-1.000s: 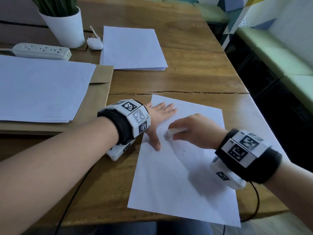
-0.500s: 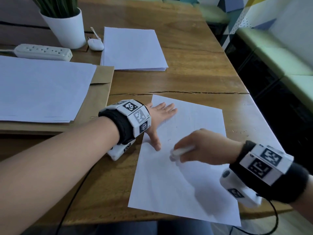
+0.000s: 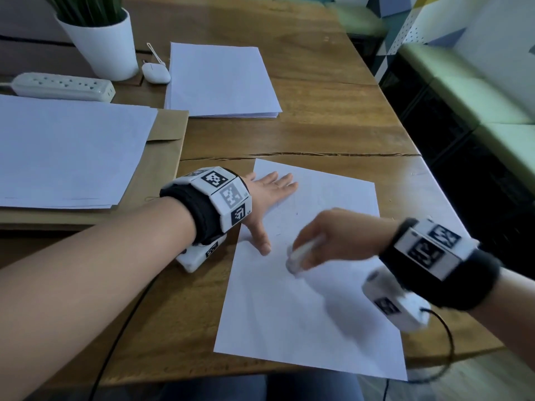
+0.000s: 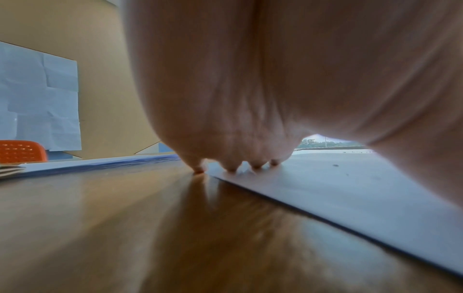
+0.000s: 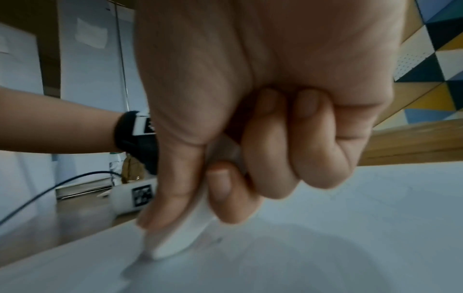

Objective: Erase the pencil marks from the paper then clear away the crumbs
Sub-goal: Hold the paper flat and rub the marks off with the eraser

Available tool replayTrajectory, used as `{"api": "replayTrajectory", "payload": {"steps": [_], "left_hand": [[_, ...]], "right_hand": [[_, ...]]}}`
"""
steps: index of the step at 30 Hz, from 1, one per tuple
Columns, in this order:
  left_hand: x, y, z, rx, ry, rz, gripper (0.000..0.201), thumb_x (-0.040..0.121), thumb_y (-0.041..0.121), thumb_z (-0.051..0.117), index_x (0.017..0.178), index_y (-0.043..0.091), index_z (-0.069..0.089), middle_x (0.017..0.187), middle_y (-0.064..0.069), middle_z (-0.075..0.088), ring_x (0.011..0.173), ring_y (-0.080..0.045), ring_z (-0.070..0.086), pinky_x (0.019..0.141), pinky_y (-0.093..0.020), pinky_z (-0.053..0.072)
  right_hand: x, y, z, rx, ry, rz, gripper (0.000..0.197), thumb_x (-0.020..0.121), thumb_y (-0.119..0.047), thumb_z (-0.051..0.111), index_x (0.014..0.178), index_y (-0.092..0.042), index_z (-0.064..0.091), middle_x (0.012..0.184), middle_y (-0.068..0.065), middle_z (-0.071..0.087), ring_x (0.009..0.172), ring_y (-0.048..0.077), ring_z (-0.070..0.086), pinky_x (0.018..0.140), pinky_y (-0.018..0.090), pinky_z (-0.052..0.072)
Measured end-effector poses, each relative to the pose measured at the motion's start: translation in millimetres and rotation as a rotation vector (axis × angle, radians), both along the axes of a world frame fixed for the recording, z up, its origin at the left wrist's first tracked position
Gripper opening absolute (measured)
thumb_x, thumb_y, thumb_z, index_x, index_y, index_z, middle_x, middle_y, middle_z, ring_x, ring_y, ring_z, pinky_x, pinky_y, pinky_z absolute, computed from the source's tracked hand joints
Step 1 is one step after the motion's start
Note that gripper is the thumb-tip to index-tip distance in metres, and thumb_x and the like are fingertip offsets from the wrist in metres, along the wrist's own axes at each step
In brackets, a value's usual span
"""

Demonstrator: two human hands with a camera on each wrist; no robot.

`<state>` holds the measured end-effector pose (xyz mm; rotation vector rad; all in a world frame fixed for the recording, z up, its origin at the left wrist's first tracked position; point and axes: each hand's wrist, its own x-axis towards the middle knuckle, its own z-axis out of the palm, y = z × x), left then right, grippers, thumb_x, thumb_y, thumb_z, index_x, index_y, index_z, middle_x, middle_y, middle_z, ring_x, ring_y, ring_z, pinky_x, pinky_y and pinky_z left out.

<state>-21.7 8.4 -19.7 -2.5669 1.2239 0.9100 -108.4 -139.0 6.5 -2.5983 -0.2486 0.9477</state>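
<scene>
A white sheet of paper [image 3: 312, 308] lies on the wooden table near its front edge, with faint pencil marks [image 3: 279, 234] in its upper part. My left hand [image 3: 272, 195] lies flat with straight fingers on the sheet's top left corner and presses it down; in the left wrist view the fingertips [image 4: 231, 168] rest at the paper's edge [image 4: 325, 202]. My right hand [image 3: 327, 238] grips a white eraser [image 3: 299, 254] between thumb and fingers. In the right wrist view the eraser [image 5: 185, 234] touches the paper [image 5: 325, 247] with its tip.
A stack of paper [image 3: 220, 79] lies at the back, a larger stack [image 3: 63, 151] on a brown envelope [image 3: 162, 157] at the left. A white plant pot [image 3: 101, 44], a power strip [image 3: 62, 86] and a small white device [image 3: 155, 73] stand behind. Table edge runs at the right [image 3: 434, 175].
My right hand has drawn the eraser down and toward me across the sheet, from next to the left hand's fingers to the sheet's middle left. The left hand has stayed put.
</scene>
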Motion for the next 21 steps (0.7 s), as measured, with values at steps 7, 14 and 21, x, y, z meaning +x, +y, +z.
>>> {"api": "replayTrajectory", "payload": {"steps": [7,14,21], "left_hand": [[0,0,1,0.0,-0.009,0.002,0.13,0.067,0.051,0.076,0.146,0.019,-0.022,0.155,0.003,-0.026,0.144,-0.017,-0.02,0.116,-0.044,-0.006],[0,0,1,-0.006,-0.004,0.015,0.131,0.066,0.051,0.077,0.146,0.021,-0.023,0.155,0.003,-0.026,0.143,-0.016,-0.021,0.116,-0.042,-0.006],[1,0,-1,0.005,0.004,-0.001,0.131,0.066,0.053,0.076,0.146,0.02,-0.024,0.154,0.003,-0.027,0.143,-0.017,-0.021,0.116,-0.044,-0.007]], "right_hand": [[3,3,-7,0.022,-0.176,-0.143,0.029,0.078,-0.04,0.068,0.103,-0.026,0.07,0.093,-0.003,0.069,0.091,0.014,0.06,0.084,0.027,0.047],[19,0,-6,0.079,-0.177,-0.207,0.019,0.076,-0.04,0.071,0.091,-0.028,0.072,0.086,-0.005,0.069,0.085,0.011,0.059,0.072,0.021,0.046],[-4,-2,-5,0.053,0.033,-0.051,0.022,0.078,-0.037,0.071,0.099,-0.031,0.072,0.091,-0.009,0.072,0.082,0.004,0.06,0.081,0.021,0.047]]}}
